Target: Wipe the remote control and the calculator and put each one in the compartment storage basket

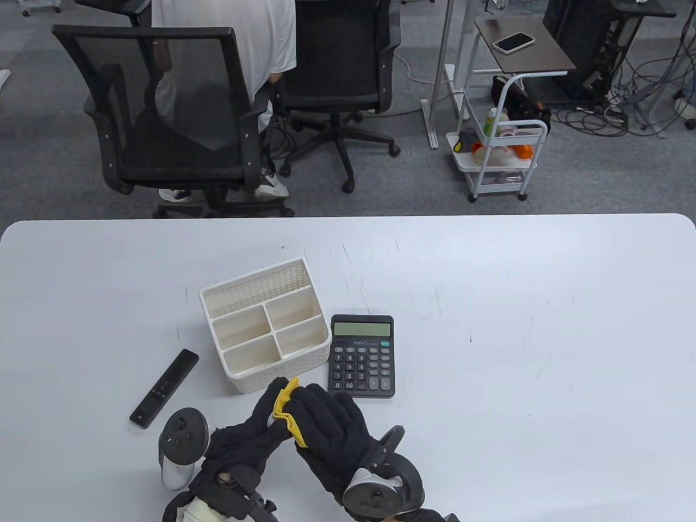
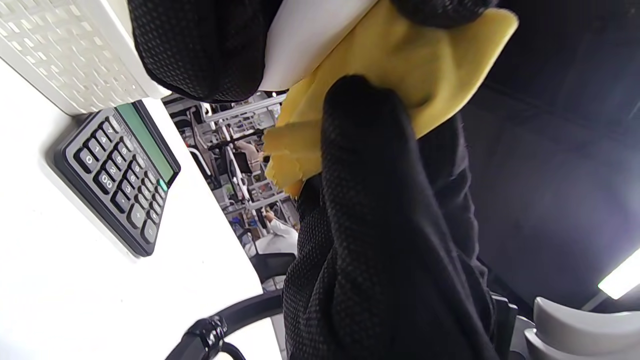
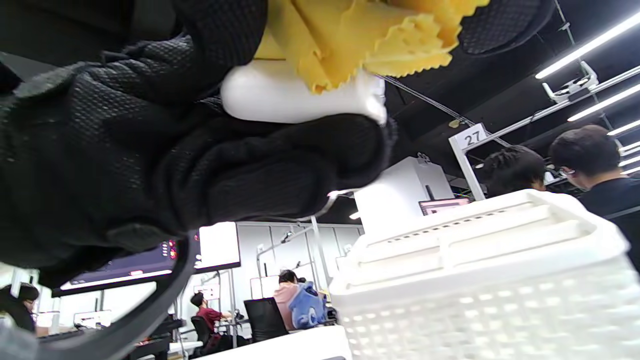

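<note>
Left hand (image 1: pixel 247 435) near table (image 1: pixel 516 326) edge, fingers curled round a white remote (image 3: pixel 300 97), held off the surface. Right hand (image 1: pixel 326 429) laid over it from the right, fingers folded on a yellow cloth (image 1: pixel 285 408) pressed against the white remote's top. Cloth edge zigzag-cut, bunched between both gloves. Both hands just near of the basket (image 1: pixel 239 380).

Basket white, woven-pattern walls, one long far compartment and four smaller ones nearer; all compartments showing bare bottoms. Standing upright, left of table centre.

Calculator (image 1: pixel 362 356) dark, flat on the table, face up, just right of the basket, close to its right wall; touching or not, cannot tell. Green key at upper right of keypad.

Black remote (image 1: pixel 165 387) flat on the table, left of the basket, lying slantwise, apart from it.

Beyond the far table edge: a person in a white shirt (image 1: pixel 228 38) seated on a black mesh chair (image 1: pixel 168 109), back turned; white cart (image 1: pixel 500 157) with bottles further right.
</note>
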A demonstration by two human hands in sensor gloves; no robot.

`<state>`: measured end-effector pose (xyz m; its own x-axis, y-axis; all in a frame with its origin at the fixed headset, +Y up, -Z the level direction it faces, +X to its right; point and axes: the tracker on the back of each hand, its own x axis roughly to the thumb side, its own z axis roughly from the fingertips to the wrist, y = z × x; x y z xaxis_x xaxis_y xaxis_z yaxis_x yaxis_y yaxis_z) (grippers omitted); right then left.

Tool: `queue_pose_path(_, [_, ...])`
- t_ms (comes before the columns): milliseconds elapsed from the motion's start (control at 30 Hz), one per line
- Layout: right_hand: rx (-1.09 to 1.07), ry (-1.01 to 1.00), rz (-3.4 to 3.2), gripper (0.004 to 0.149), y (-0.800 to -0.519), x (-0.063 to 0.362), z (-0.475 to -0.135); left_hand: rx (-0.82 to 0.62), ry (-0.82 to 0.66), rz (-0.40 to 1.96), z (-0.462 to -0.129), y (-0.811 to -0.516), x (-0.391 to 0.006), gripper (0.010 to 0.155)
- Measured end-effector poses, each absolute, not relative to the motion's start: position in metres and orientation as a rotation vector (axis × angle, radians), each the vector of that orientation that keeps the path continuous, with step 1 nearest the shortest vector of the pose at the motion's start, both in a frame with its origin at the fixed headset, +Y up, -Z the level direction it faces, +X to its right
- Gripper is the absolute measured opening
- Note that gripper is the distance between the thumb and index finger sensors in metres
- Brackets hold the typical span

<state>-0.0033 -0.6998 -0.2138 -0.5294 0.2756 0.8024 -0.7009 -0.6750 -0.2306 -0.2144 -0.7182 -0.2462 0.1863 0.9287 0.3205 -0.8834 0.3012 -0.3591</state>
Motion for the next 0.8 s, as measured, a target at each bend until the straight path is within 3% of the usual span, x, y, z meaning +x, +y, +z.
queue_pose_path(300, [0.879,-0.615,2.214,0.058,-0.704,0.003,-0.226,-0.103,-0.516,1.354,-0.246,-0.717,-0.213,0.073])
queue_pose_path(533, [1.009,-0.645,2.2,0.056,-0.703,-0.007,-0.216,-0.1,-0.486,1.336,-0.247,-0.721,-0.215,0.071])
queue_pose_path(800, [0.909,-0.583,2.17,0.058,-0.703,-0.003,-0.223,-0.126,-0.515,1.353,-0.245,-0.719,-0.211,0.069])
